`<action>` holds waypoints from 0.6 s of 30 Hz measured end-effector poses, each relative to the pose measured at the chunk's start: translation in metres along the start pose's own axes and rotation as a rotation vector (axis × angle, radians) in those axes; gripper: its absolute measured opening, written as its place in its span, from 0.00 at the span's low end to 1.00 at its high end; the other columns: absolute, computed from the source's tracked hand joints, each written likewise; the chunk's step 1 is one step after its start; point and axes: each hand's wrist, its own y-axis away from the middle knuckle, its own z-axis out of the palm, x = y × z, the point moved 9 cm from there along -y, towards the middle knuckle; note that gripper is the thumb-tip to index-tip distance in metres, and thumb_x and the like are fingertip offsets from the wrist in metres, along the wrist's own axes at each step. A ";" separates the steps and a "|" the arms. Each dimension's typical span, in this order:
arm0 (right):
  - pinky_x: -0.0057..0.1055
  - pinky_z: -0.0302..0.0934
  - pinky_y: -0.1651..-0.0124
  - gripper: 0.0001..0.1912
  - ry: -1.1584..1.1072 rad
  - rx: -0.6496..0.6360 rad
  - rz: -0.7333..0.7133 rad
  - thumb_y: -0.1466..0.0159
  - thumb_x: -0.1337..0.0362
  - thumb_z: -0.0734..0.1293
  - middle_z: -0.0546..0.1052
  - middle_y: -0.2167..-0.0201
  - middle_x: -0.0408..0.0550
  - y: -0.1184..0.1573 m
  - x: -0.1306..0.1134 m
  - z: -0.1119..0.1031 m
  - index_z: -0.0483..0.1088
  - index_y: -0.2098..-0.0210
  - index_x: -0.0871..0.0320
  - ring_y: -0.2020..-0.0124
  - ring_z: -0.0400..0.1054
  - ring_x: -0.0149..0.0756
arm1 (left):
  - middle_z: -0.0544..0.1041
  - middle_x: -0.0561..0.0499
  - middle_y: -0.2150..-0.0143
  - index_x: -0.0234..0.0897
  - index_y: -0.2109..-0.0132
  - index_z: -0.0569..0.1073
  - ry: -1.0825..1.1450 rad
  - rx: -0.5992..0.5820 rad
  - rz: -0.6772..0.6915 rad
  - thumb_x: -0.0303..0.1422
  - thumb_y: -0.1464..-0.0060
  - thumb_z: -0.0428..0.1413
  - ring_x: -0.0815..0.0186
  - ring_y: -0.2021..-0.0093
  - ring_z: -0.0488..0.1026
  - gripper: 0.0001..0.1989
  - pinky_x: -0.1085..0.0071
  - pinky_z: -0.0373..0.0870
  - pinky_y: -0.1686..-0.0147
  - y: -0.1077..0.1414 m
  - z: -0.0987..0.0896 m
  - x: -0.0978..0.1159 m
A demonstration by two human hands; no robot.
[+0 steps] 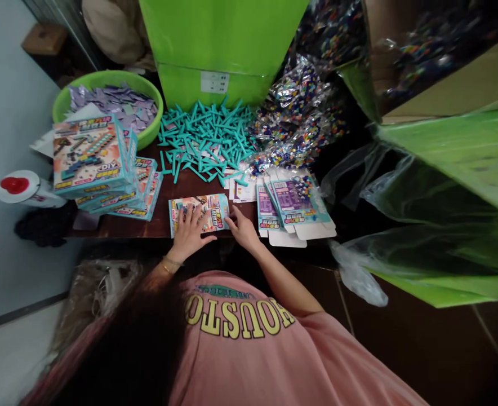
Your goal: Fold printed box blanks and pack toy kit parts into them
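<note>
In front of me at the table's near edge lies a small printed carton box, orange and light blue. My left hand rests on it palm down, fingers spread across its top. At the box's right end is my right hand, its thumb and forefinger closed about the light-blue end edge and the other fingers curled under. Just right of it lie flat, unfolded cartons with purple and blue print. Behind the box spreads a heap of turquoise plastic hammer-shaped sticks.
Finished-looking boxes are stacked at the left, before a green basin of purple packets. A white bottle with a red top stands farther left. Bags of coloured beads pile up right of a tall green carton. Plastic sheeting hangs rightward.
</note>
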 end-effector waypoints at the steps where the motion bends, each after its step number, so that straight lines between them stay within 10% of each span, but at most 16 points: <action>1: 0.44 0.72 0.50 0.39 -0.068 -0.042 0.052 0.30 0.47 0.66 0.81 0.53 0.57 -0.003 0.009 0.003 0.58 0.26 0.60 0.60 0.78 0.45 | 0.58 0.38 0.23 0.42 0.27 0.65 0.000 -0.015 0.012 0.49 0.45 0.67 0.37 0.21 0.48 0.43 0.37 0.34 0.24 -0.001 0.002 0.000; 5: 0.36 0.71 0.56 0.36 -0.161 -0.059 0.060 0.33 0.44 0.67 0.80 0.67 0.46 -0.011 0.018 0.006 0.69 0.33 0.59 0.68 0.74 0.37 | 0.68 0.44 0.27 0.46 0.30 0.70 0.095 -0.086 0.054 0.45 0.36 0.59 0.45 0.23 0.56 0.29 0.43 0.46 0.24 0.004 0.009 -0.007; 18: 0.49 0.67 0.37 0.35 -0.260 0.011 -0.021 0.34 0.45 0.67 0.71 0.35 0.62 0.000 0.000 0.007 0.70 0.35 0.59 0.42 0.72 0.50 | 0.75 0.45 0.33 0.44 0.40 0.79 0.287 -0.080 0.032 0.42 0.32 0.54 0.49 0.26 0.62 0.19 0.43 0.52 0.25 0.007 0.004 -0.023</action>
